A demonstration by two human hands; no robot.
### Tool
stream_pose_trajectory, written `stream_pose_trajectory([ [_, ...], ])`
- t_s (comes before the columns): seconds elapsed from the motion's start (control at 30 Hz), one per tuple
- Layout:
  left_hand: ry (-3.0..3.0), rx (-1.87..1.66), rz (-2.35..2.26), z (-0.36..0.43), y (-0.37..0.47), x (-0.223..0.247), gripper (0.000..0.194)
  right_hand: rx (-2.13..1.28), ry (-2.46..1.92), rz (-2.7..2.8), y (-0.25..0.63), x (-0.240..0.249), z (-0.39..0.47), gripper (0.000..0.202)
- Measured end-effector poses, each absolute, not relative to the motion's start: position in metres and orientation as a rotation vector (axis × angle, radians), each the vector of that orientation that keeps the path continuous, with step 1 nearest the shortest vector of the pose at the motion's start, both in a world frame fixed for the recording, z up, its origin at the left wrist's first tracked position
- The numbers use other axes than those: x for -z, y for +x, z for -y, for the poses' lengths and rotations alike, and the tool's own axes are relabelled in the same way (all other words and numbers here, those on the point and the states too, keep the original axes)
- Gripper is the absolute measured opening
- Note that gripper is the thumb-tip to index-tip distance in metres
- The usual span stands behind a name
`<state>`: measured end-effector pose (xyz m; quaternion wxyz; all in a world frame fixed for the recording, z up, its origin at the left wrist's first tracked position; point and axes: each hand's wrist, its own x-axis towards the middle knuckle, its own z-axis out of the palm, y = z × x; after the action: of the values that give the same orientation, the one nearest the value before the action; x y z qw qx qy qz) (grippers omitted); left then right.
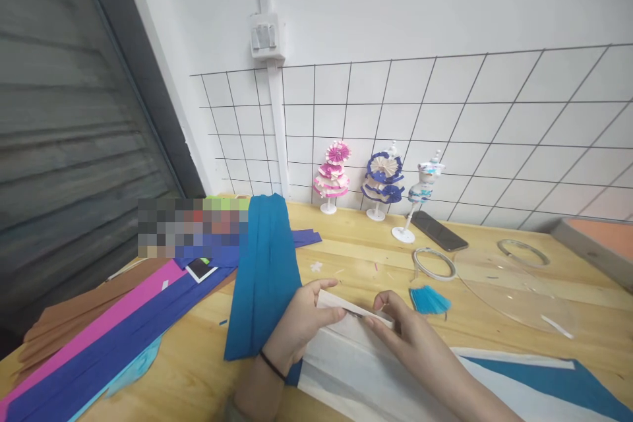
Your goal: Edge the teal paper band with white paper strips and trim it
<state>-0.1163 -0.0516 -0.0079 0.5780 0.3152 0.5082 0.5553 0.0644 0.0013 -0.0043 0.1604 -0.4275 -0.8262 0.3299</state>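
Observation:
A large white sheet of crepe paper point(341, 369) lies before me, its far edge raised and folded over into a narrow strip. My left hand point(309, 316) pinches the left end of that fold between thumb and fingers. At the fold's right part, my right hand point(410, 333) grips with thumb and bent fingers. A thin dark line shows between the two thumbs; I cannot make out what it is. Teal crepe paper point(267, 264) lies left of my left hand, and more teal paper point(578, 382) shows beside the white sheet. Beyond my right hand is a small pleated blue piece point(429, 300).
Three small decorated dress forms, one pink point(332, 178), one navy point(383, 178) and one pale point(420, 194), stand at the back. Near them lie a phone point(440, 229), wire rings point(435, 275) and a clear disc point(514, 297). Navy crepe strips point(99, 356) cover the left.

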Motion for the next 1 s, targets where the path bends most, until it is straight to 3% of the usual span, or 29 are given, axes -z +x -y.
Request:
stream_pose_trajectory([
  [0.63,0.786,-1.310,-1.179,0.0507,-0.1191,0.0121,0.065,-0.856,-1.230,2.386,0.0651,0.0047,-0.0003,0.018],
  [1.0,0.735,-1.298,-1.138,0.0506,-0.1206,0.0142,0.038,-0.810,-1.202,2.365,0.0677,0.0053,-0.0025,0.017],
])
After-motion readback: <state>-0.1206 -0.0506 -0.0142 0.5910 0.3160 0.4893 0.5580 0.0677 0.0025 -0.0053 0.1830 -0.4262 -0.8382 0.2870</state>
